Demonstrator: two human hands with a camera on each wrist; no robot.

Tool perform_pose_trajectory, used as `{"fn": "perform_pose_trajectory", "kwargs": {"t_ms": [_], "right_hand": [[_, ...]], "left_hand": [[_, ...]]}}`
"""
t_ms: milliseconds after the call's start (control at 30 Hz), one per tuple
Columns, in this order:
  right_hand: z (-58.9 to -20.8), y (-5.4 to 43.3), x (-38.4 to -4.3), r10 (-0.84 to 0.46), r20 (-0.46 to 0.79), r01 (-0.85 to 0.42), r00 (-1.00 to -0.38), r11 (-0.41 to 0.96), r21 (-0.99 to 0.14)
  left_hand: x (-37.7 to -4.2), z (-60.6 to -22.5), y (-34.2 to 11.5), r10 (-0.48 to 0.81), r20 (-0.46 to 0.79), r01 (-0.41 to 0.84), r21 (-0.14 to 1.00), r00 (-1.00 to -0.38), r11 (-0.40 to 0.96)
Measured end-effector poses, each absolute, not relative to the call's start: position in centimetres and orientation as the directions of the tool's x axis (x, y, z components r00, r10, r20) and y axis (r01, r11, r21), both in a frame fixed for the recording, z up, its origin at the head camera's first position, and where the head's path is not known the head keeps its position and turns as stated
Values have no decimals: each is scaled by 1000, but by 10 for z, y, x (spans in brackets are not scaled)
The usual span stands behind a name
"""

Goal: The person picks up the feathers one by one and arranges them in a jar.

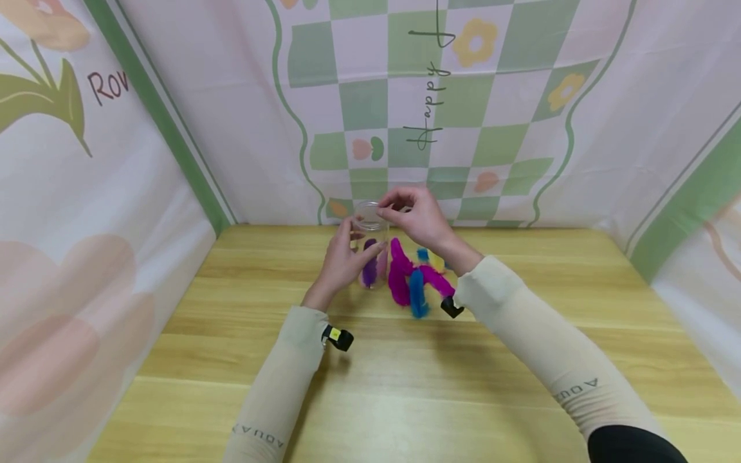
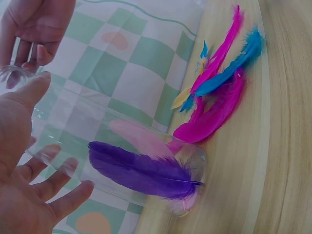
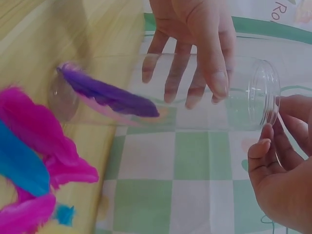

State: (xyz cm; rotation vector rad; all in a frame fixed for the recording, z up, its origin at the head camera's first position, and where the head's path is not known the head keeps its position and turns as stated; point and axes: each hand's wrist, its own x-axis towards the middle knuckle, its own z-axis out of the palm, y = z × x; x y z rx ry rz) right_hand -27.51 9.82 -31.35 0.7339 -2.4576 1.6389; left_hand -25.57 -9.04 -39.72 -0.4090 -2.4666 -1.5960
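On the tabletop (image 1: 405,366), a jar (image 3: 181,118) stands upright (left hand (image 1: 341,258) gripping it, right hand (image 1: 419,217) pinching its rim (image 3: 267,92)).

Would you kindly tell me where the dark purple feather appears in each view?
Head: the purple feather is just below the picture's centre.
Left wrist: the purple feather is low, slightly left of centre.
Right wrist: the purple feather is left of centre, slightly high.
Shared landmark: the clear jar around it.
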Motion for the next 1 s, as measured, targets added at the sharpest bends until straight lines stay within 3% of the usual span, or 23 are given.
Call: {"fn": "perform_pose_trajectory", "kwargs": {"t_ms": [1000], "right_hand": [[-308,130,-269,-388,272,-432,-880,418,-799]], "left_hand": [[-256,-395,-90,134,293,322,863,-947,390]]}}
